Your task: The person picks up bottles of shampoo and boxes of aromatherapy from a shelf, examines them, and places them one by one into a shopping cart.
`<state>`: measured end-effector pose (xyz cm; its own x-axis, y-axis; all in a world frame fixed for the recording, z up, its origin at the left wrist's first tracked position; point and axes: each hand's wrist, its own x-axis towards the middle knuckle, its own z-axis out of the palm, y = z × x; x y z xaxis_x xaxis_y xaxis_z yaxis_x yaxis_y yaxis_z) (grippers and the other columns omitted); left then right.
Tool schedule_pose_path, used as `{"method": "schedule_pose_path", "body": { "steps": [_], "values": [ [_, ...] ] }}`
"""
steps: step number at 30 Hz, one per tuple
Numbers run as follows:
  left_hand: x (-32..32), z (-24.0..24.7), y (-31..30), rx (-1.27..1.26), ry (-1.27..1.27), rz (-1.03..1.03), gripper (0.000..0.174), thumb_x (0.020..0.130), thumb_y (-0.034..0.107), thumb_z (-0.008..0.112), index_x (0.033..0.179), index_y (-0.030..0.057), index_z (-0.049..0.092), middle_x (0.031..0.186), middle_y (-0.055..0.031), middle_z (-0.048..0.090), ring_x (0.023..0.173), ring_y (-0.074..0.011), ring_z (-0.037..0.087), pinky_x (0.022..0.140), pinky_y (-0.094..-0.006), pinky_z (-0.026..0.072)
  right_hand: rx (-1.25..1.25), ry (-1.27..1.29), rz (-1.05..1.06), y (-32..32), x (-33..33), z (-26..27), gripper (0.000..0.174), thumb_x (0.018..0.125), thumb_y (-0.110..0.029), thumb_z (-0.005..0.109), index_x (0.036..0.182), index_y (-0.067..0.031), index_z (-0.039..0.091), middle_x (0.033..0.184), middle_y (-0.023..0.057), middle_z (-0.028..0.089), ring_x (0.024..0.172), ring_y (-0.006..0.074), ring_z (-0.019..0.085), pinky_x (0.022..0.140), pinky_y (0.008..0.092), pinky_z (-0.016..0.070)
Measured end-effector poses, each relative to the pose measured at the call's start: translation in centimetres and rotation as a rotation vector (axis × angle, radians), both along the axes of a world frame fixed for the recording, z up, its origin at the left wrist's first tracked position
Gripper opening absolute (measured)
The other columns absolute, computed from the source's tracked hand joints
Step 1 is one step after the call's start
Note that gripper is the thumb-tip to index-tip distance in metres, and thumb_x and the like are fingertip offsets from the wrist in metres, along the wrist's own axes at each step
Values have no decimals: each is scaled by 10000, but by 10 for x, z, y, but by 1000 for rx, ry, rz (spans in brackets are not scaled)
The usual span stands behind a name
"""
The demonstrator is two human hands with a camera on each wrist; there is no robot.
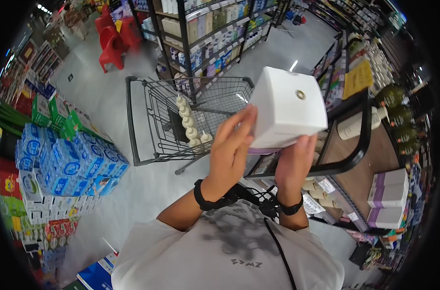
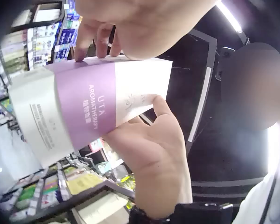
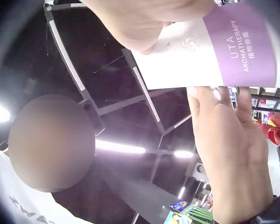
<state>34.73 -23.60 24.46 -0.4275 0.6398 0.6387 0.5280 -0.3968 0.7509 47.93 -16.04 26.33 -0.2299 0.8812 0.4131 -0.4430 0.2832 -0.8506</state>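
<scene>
So I'm holding a white box up between the shopping cart and the wooden shelf, both hands on it. My left hand is gripping one side, thumb and fingers parted by the box's width; my right hand is doing likewise opposite. The purple band's reading "UTA AROMATHERAPY" plus Chinese characters; the smaller print's coming through too blurry.

Pale T-shirt, smoky grey print, dark lettering beneath. Black wristband each side. Black cord down front.
</scene>
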Motion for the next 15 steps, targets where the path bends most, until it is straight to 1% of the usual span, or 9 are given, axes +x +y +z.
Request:
{"method": "schedule_pose_path", "body": {
  "steps": [2,3,4,7,9,11,12,14,15],
  "values": [
    [-17,-3,10,-42,-47,35,432,1037,161,515,1446,25,535,1431,-222,522,1230,-359,563,1028,-392,448,-25,-61,73,16,-22,0,497,1065,-289,532,1445,11,419,1371,102,538,1276,163,484,1094,325,344],
    [-29,-5,17,-60,-63,54,435,1048,169,504,1455,16,521,1426,-222,523,1239,-361,556,1035,-389,443,-57,-69,117,26,-34,0,492,1067,-278,529,1449,12,417,1375,103,537,1276,162,486,1094,326,348],
    [-42,-15,27,-49,-50,30,516,1078,240,468,1529,0,394,1421,-227,515,1282,-342,529,1062,-382,423,-89,-75,161,35,-46,1,488,1069,-268,525,1453,12,415,1379,103,537,1276,161,488,1095,327,352],
    [-71,-47,61,-118,-49,80,612,1097,330,409,1585,-1,241,1436,-230,500,1330,-324,492,1086,-378,402,-302,-3,351,71,-77,-4,480,1073,-224,515,1475,12,401,1415,105,524,1298,161,486,1109,332,361],
    [-90,-64,94,-116,-419,-87,639,1103,459,293,1568,23,247,1439,-200,503,1298,-279,537,1064,-356,446,-455,66,495,103,-100,-13,481,1071,-213,518,1478,13,396,1425,102,519,1306,164,486,1114,332,363],
    [-110,-66,123,-98,-920,-299,643,1099,501,251,1537,34,306,1418,-173,530,1258,-248,580,1034,-343,489,-548,2,613,134,-120,-24,527,1059,-129,506,1535,13,328,1499,121,461,1370,189,446,1146,334,334],
    [-116,-63,136,-142,-1170,-325,605,1096,507,253,1484,58,374,1361,-136,583,1172,-196,640,964,-325,551,-568,-23,660,147,-130,-23,545,1054,-109,502,1549,10,308,1517,127,443,1387,197,433,1153,336,327],
    [-132,-57,164,-220,-1179,-302,579,1098,488,263,1465,63,403,1320,-123,614,1144,-187,653,940,-325,564,-597,-93,740,183,-149,-32,610,1037,-44,483,1590,-4,230,1572,143,378,1438,217,384,1172,344,305],
    [-139,-57,176,-262,-1189,-293,566,1098,479,268,1456,66,418,1300,-117,630,1130,-182,659,928,-325,571,-612,-80,768,200,-156,-41,613,1036,-43,481,1592,-6,226,1572,144,378,1437,216,385,1171,343,306]
  ]
}}
